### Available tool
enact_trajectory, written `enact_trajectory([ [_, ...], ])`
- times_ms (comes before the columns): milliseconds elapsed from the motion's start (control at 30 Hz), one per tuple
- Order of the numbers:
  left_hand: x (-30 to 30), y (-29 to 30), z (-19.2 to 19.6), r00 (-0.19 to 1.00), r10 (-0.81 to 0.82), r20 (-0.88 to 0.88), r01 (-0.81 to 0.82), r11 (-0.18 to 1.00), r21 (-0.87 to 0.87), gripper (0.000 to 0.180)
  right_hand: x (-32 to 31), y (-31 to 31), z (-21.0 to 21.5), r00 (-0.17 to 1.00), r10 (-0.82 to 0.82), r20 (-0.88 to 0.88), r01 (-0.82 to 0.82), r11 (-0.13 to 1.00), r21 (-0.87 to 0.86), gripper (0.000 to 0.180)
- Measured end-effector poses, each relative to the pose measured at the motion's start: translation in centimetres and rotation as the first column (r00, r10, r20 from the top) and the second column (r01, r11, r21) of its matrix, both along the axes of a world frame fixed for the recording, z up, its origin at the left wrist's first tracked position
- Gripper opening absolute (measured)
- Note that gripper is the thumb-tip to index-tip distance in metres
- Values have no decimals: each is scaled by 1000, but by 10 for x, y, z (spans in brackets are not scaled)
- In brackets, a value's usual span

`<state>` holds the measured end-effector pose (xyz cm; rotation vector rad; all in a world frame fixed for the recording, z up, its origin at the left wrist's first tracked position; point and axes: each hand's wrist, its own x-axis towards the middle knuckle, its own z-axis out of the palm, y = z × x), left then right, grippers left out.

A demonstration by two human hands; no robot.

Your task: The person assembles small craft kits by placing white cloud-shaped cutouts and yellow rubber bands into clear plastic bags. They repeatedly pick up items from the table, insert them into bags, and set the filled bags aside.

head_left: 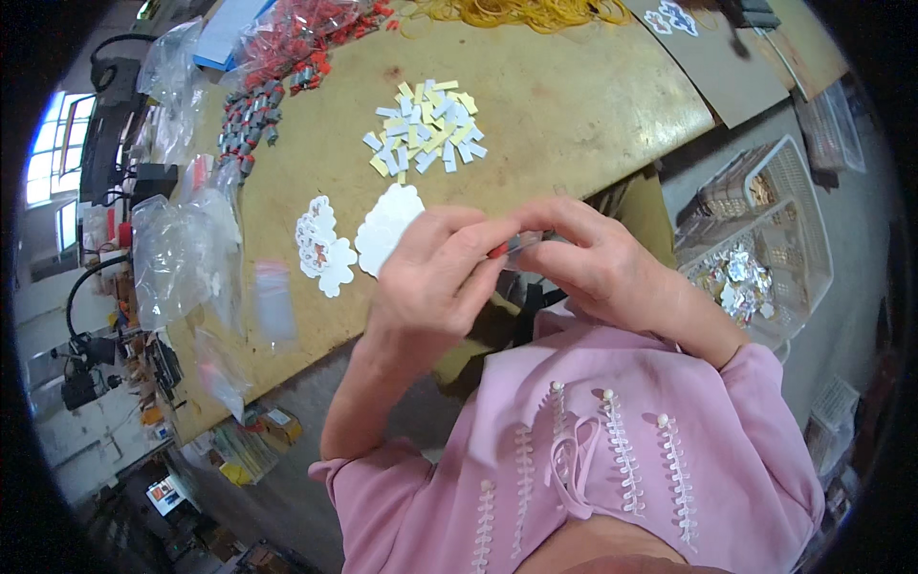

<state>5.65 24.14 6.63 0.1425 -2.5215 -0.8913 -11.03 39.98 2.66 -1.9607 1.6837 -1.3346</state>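
My left hand (430, 277) and my right hand (588, 258) meet above the near edge of the wooden table (535, 105). Together they pinch a small clear plastic bag (524, 245) with a red strip at its left end. Just beyond my left hand lie white cloud-shaped cards (387, 225), and another stack of them with a printed face (320, 244) sits to the left. Farther back lies a pile of small yellow, white and grey paper tags (426, 134).
Clear plastic bags (182, 253) crowd the table's left edge, with red and grey small parts (258, 100) behind them. Yellow rubber bands (521, 11) lie at the far edge. A white basket (765, 239) of shiny pieces stands at my right.
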Motion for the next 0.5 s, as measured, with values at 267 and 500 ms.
enact_trajectory([
  [267, -23, -21, 17, 972, -150, 181, 124, 981, 149, 22, -6, 15, -5, 996, -32, 85, 24, 996, 87, 17],
  [500, -70, -226, -52, 839, 541, 53, -503, 810, -301, 24, -10, 27, -14, 994, -56, 90, 48, 995, 82, 20],
])
